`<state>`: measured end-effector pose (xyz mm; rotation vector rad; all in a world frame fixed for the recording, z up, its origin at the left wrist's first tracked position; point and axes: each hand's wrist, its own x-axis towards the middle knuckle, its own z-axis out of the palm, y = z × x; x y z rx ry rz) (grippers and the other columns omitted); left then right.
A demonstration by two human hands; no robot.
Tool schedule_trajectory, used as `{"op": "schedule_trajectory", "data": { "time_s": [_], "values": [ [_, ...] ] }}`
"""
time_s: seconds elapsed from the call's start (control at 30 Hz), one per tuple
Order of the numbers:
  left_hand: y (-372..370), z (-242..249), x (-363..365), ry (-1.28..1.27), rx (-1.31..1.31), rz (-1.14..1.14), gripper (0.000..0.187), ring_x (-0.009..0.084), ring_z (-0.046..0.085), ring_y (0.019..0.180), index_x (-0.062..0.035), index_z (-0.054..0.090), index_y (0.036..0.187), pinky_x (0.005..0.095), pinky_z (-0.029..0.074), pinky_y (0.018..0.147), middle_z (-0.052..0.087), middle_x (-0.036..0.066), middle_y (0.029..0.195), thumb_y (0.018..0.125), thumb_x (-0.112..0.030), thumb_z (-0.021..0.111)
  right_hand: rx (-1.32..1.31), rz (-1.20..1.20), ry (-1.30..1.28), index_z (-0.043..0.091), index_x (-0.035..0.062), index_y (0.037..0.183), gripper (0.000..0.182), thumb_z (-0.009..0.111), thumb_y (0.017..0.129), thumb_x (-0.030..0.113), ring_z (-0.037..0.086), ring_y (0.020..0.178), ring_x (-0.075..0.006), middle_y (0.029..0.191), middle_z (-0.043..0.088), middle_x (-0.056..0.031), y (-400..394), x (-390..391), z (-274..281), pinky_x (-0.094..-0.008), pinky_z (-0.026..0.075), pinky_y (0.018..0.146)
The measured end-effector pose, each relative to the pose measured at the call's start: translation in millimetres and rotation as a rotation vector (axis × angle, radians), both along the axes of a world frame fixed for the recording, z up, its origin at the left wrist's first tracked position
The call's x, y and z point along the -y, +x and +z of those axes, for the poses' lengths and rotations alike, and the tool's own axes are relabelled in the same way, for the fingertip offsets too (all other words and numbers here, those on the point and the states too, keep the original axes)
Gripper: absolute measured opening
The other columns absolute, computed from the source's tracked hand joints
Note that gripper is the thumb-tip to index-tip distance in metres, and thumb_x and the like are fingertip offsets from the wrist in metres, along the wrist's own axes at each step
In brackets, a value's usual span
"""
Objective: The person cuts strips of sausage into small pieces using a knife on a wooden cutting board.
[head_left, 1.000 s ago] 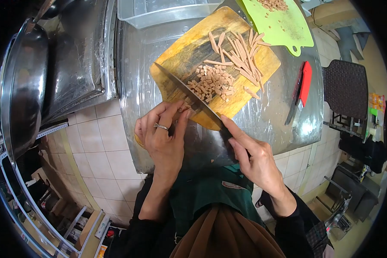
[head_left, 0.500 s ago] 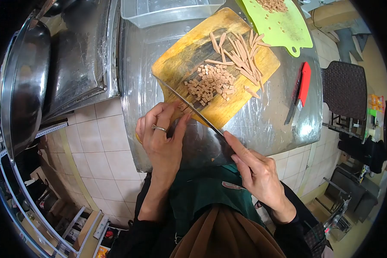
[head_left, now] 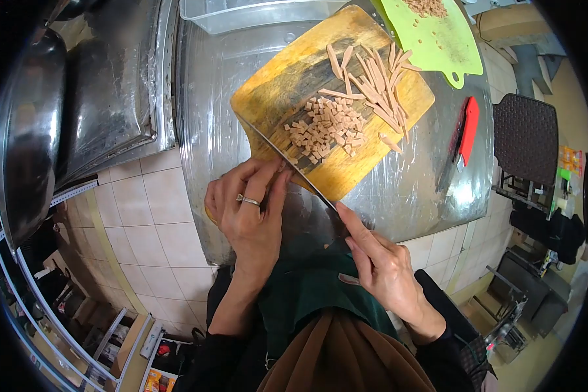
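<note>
My right hand (head_left: 384,264) grips a kitchen knife (head_left: 307,180), its index finger stretched along the spine. The blade runs diagonally across the near-left part of a wooden cutting board (head_left: 268,85). Close against the blade, my left hand (head_left: 245,202), with a ring on one finger, pinches sausage strips at the board's near edge; its fingers largely hide them. Just beyond the blade lies a pile of small diced sausage (head_left: 326,127). Uncut sausage strips (head_left: 382,85) are heaped at the board's far right.
A clear plastic container (head_left: 255,16) stands at the table's far side. Right of it is a green cutting board (head_left: 441,46) with chopped bits. A red-handled knife (head_left: 465,134) lies on the metal table (head_left: 411,189). A dark stool (head_left: 526,140) stands to the right.
The blade has shifted slightly toward my left fingers and sits lower on the board. Both hands keep their grips. The view has shifted a little.
</note>
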<state>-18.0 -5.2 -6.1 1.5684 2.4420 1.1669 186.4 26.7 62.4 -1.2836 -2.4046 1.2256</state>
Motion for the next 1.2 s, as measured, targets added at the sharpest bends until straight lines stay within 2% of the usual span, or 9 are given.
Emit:
{"op": "schedule_trajectory", "data": {
  "time_s": [0.17, 0.3, 0.5, 0.6, 0.83, 1.0, 1.1, 1.2],
  "values": [
    [1.0, 0.4, -0.2, -0.01, 0.007, 0.017, 0.027, 0.021, 0.064, 0.097, -0.0132, 0.079, 0.107, 0.0374, 0.043, 0.092, 0.07, 0.001, 0.105, 0.081, -0.014, 0.087, 0.101, 0.052, 0.063, 0.047, 0.0181, 0.158, 0.069, 0.068, 0.095, 0.0, 0.068, 0.064, -0.038, 0.071, 0.064, -0.0173, -13.1, -15.4, 2.4, -0.0455, 0.057, 0.06],
    [1.0, 1.7, 1.7, -0.014, -0.017, 0.008, 0.028, 0.0215, 0.063, 0.099, -0.0135, 0.079, 0.11, 0.0376, 0.043, 0.092, 0.07, 0.001, 0.107, 0.083, -0.015, 0.086, -0.054, 0.02, 0.098, 0.049, 0.0176, 0.157, 0.065, 0.066, 0.096, 0.0, 0.071, 0.069, -0.039, 0.08, 0.071, -0.0204, -15.9, -29.4, -7.7, -0.0458, 0.058, 0.066],
    [-1.9, 0.1, 6.4, 0.039, 0.086, -0.007, 0.035, 0.0237, 0.063, 0.103, -0.0124, 0.077, 0.118, 0.0386, 0.044, 0.097, 0.069, 0.003, 0.113, 0.085, -0.014, 0.085, -0.075, -0.042, -0.033, 0.051, 0.0172, 0.156, 0.061, 0.063, 0.098, 0.0, 0.072, 0.071, -0.0369, 0.087, 0.073, -0.0205, -2.1, -25.6, 4.9, -0.0445, 0.057, 0.067],
    [-4.7, -3.0, 12.6, 0.037, 0.173, -0.012, 0.036, 0.0251, 0.063, 0.105, -0.0116, 0.076, 0.12, 0.0395, 0.044, 0.098, 0.068, 0.004, 0.114, 0.085, -0.013, 0.084, -0.053, -0.035, -0.049, 0.05, 0.0168, 0.157, 0.062, 0.063, 0.099, -0.001, 0.069, 0.066, -0.0327, 0.084, 0.071, -0.0184, 3.7, -17.0, 13.1, -0.0424, 0.056, 0.066],
    [-2.5, 1.0, 9.7, 0.029, 0.109, -0.024, 0.035, 0.0256, 0.063, 0.106, -0.0108, 0.075, 0.118, 0.0403, 0.044, 0.099, 0.069, 0.005, 0.113, 0.084, -0.011, 0.084, -0.054, 0.004, 0.038, 0.05, 0.0164, 0.157, 0.063, 0.065, 0.098, -0.001, 0.065, 0.061, -0.0267, 0.073, 0.063, -0.0148, 12.6, 0.1, 5.9, -0.0418, 0.056, 0.062],
    [-4.2, -0.5, 9.8, 0.023, 0.082, -0.031, 0.034, 0.0254, 0.063, 0.106, -0.0113, 0.076, 0.117, 0.0402, 0.044, 0.099, 0.069, 0.004, 0.113, 0.084, -0.011, 0.085, -0.066, -0.003, 0.041, 0.05, 0.0182, 0.157, 0.064, 0.065, 0.098, -0.001, 0.065, 0.06, -0.0274, 0.071, 0.061, -0.0145, 11.1, 2.9, 3.2, -0.0421, 0.057, 0.062],
    [-3.2, 4.8, 11.8, -0.06, 0.088, -0.012, 0.031, 0.0278, 0.062, 0.115, -0.0113, 0.076, 0.116, 0.0414, 0.046, 0.102, 0.07, 0.006, 0.118, 0.086, -0.008, 0.083, -0.035, -0.012, 0.028, 0.051, 0.0196, 0.157, 0.064, 0.065, 0.098, -0.001, 0.065, 0.061, -0.0291, 0.072, 0.062, -0.0148, 11.6, 1.7, 4.7, -0.0421, 0.057, 0.062],
    [-3.0, 5.1, 11.4, -0.093, 0.092, -0.016, 0.029, 0.0264, 0.061, 0.116, -0.0122, 0.076, 0.115, 0.0407, 0.045, 0.103, 0.07, 0.005, 0.119, 0.087, -0.009, 0.082, -0.03, -0.051, 0.04, 0.053, 0.0199, 0.155, 0.062, 0.065, 0.098, -0.001, 0.065, 0.061, -0.0307, 0.073, 0.063, -0.015, 10.0, -4.4, 6.6, -0.0424, 0.056, 0.062]
  ]
}}
